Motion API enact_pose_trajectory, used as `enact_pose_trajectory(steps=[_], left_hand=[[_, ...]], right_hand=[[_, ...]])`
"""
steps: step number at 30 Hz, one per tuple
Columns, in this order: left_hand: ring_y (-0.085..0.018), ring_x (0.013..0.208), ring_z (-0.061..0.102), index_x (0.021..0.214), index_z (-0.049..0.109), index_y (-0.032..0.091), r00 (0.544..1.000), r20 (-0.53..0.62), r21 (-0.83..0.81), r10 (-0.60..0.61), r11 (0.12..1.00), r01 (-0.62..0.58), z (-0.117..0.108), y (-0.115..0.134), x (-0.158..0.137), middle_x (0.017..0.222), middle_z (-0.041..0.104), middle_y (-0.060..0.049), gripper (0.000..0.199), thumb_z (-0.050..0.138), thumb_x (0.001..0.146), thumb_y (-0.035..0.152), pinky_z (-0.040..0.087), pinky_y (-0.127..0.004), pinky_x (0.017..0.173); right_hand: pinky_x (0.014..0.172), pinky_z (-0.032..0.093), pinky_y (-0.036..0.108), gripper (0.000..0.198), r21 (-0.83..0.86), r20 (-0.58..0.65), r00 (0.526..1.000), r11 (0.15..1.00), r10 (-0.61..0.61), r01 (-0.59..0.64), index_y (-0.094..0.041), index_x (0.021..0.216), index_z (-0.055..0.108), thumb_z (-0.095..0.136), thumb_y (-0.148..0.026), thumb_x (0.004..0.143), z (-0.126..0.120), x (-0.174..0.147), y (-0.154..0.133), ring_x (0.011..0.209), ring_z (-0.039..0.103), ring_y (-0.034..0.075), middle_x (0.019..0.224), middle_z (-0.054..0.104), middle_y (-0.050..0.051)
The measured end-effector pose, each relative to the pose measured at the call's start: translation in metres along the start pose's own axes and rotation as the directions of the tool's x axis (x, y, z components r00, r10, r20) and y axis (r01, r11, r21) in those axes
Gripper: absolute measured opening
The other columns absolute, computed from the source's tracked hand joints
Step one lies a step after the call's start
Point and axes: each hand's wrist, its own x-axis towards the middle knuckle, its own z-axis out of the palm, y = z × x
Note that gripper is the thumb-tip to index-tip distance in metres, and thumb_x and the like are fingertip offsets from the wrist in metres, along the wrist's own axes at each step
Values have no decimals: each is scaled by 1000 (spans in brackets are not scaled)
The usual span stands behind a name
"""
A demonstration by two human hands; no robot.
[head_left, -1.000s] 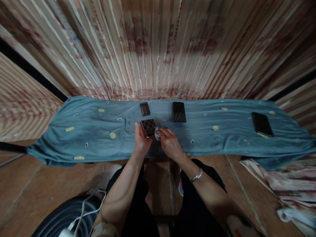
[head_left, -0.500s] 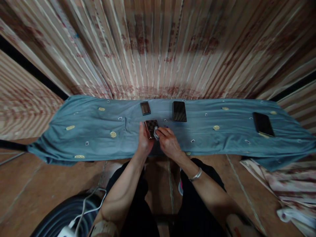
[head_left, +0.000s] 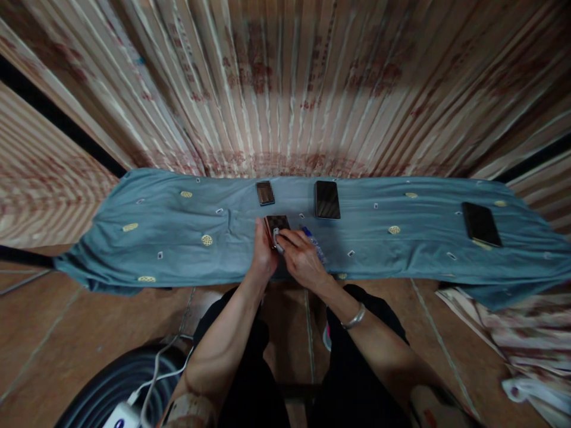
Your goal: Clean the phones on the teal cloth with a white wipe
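Observation:
My left hand [head_left: 264, 254] grips a dark brown checkered wallet [head_left: 281, 222] by its left side, just above the front of the cloth-covered table. My right hand [head_left: 306, 260] pinches a small whitish-grey wad [head_left: 276, 234], perhaps a cloth or tissue, and presses it against the wallet's face. Part of the wallet is hidden behind the right fingers. Beside the right hand lies a clear item with a blue tip and blue markings [head_left: 318, 247], partly covered by that hand; its kind is unclear.
A small dark square thing [head_left: 265, 193], blurred by pixels, lies behind the wallet. A black box-like object [head_left: 327, 200] is right of it, and a flat black object [head_left: 481, 224] farther right. Blue patterned cloth [head_left: 241, 261] covers the table; a striped curtain [head_left: 285, 119] hangs behind.
My right hand has moved the whitish wad leftward across the wallet's face. More of the clear, blue-marked item shows beside that hand. The view has shifted slightly.

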Motion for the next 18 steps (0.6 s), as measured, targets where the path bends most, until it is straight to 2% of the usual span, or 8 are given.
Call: enact_pose_trajectory(steps=[6, 11, 14, 18], left_hand=[[-27, 122, 63, 88, 69, 18, 1000, 16, 35, -3, 999, 2, -6, 2, 2, 110, 73, -14, 50, 39, 96, 58, 51, -40, 105], [-33, 121, 63, 90, 69, 21, 999, 37, 79, 15, 997, -17, -10, 5, 4, 108, 74, -14, 51, 50, 88, 68, 55, -45, 98], [-31, 117, 64, 87, 69, 22, 999, 25, 99, 27, 995, -30, -9, 4, 4, 103, 75, -12, 50, 51, 86, 69, 57, -43, 95], [-26, 113, 67, 80, 69, 23, 1000, -2, 70, 11, 997, -11, -6, -1, 4, 90, 75, -8, 47, 44, 93, 61, 56, -37, 96]], right_hand=[[107, 51, 48, 48, 36, -11, 999, 999, -31, 32, -18, 134, 64, 39, -7, 94, 3, -3, 0, 121, 59, 26, 132, 65, 13], [107, 52, 48, 49, 53, -2, 998, 997, -61, 61, -16, 134, 64, 37, -6, 94, 5, -8, -1, 120, 60, 27, 132, 66, 14], [109, 50, 49, 51, 32, 13, 999, 998, -49, 49, -15, 139, 60, 36, -6, 95, 7, -11, -2, 124, 57, 27, 137, 63, 15], [113, 47, 47, 51, -54, 48, 998, 997, -46, 48, -13, 142, 57, 38, -7, 95, 9, -13, -3, 129, 54, 27, 142, 59, 17]])
